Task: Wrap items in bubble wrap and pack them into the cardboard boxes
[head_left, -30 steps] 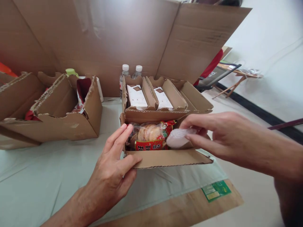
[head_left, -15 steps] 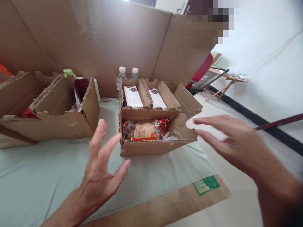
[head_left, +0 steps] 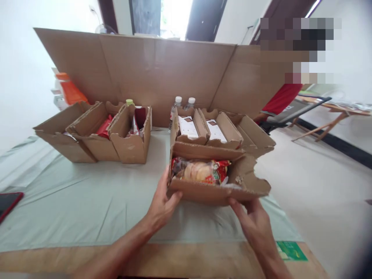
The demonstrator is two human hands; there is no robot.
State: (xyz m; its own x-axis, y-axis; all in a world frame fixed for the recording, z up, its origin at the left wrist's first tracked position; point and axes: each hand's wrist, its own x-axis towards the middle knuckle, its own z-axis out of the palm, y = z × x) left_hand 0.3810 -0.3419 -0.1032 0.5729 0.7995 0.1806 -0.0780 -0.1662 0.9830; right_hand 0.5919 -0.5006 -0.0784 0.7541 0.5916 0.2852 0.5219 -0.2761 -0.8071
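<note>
A cardboard box (head_left: 203, 193), open at the top, is gripped between my two hands at the front right of the table. My left hand (head_left: 161, 207) wraps round its left end, thumb on the front wall. At the right, my right hand (head_left: 254, 221) holds the lower front edge, thumb on the front and fingers partly hidden beneath. Inside the box lies a clear and red snack packet (head_left: 200, 171) with pale round pieces. Right behind stand cardboard bins holding white printed cartons (head_left: 188, 127).
Two bottles with white caps (head_left: 191, 101) stand behind the bins. More cardboard bins (head_left: 132, 149) stand at the left, before a tall cardboard screen (head_left: 174, 66). A phone (head_left: 10, 203) lies at the left edge. A person's red sleeve (head_left: 281, 99) shows beyond the screen.
Both hands, apart from the box before, have closed on its two sides. The box's right end looks turned slightly. The view has swung left, showing more of the table.
</note>
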